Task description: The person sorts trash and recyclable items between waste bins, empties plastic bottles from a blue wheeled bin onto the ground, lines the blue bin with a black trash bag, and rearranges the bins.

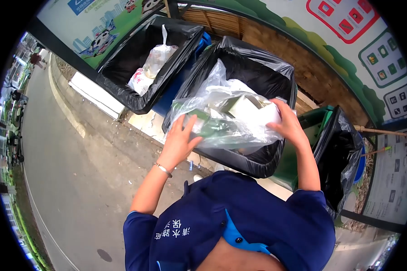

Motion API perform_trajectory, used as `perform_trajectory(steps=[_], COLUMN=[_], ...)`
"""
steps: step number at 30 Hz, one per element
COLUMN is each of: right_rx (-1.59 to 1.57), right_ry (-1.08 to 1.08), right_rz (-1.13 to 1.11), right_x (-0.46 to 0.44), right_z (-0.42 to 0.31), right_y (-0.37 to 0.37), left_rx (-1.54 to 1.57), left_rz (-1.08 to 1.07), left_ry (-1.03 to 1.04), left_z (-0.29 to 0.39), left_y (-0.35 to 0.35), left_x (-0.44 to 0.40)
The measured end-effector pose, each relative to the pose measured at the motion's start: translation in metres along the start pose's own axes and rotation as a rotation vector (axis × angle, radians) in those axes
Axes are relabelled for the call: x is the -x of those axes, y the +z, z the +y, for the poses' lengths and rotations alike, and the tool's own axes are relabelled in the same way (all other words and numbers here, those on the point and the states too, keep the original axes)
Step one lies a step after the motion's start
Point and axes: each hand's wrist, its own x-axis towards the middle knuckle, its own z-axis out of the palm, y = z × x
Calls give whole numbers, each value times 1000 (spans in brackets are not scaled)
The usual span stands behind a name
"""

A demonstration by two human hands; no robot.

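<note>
A clear plastic bag (212, 131) full of waste lies over the middle black-lined bin (262, 162), near its front rim. Inside the bag I make out a white box (243, 108) and something green (208, 124). My left hand (178, 142) rests on the bag's left side with its fingers spread. At the other side, my right hand (288, 123) curls thumb and fingers round the bag's edge and a white piece in it. Where the fingertips press into the plastic is partly hidden.
To the left stands another black-lined bin (140, 106) holding a knotted bag (156, 61). A green bin (291, 162) with a black liner (343, 153) is at the right, near wooden handles (380, 131). Printed boards (99, 31) stand behind; a paved road (59, 180) runs left.
</note>
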Motion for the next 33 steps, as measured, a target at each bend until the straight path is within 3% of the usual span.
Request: perform_trajectory(steps=[2, 4, 6, 8, 10, 12, 15, 18, 20, 21, 23, 26, 28, 30, 33], right_rx=[-133, -230, -409, -852, -1101, -983, -940, -952, -883, -831, -771, -797, -795, -794, -772], right_ry=[100, 349, 321, 387, 328, 340, 304, 194, 124, 134, 123, 153, 162, 171, 230], right_rz=[7, 45, 130, 300, 470, 559, 627, 656, 592, 557, 511, 546, 570, 595, 616], right_x=[19, 35, 48, 56, 62, 69, 69, 62, 65, 69, 78, 93, 102, 111, 123], right_z=[4, 20, 40, 34, 38, 39, 38, 20, 18, 17, 18, 17, 19, 17, 12], right_y=[-2, -6, -10, -18, -25, -32, -32, -35, -30, -26, -18, -13, -13, -15, -21], left_rx=[77, -62, -96, -136, -139, 53, 385, 285, 46, 43, -153, -290, -216, -196, -259], left_rz=[-36, -178, -131, -154, -81, 258, 174, 294, -37, -40, -430, -259, -315, -513, -437], left_ry=[-29, 112, 160, 205, 230, 286, 284, 463, 552, 566, 307, 413, 430, 606, 650], left_z=[-5, -4, 0, 1, 21, 34, 56, 67, 68, 79, 106, 118, 119, 112, 104], left_y=[10, 16, 18, 17, -3, -10, -3, 24, 41, 38, 31, 62, 76, 90, 81], left_x=[11, 19, 22, 21, 8, -9, -55, -105, -123, -126, -132, -136, -134, -128, -126])
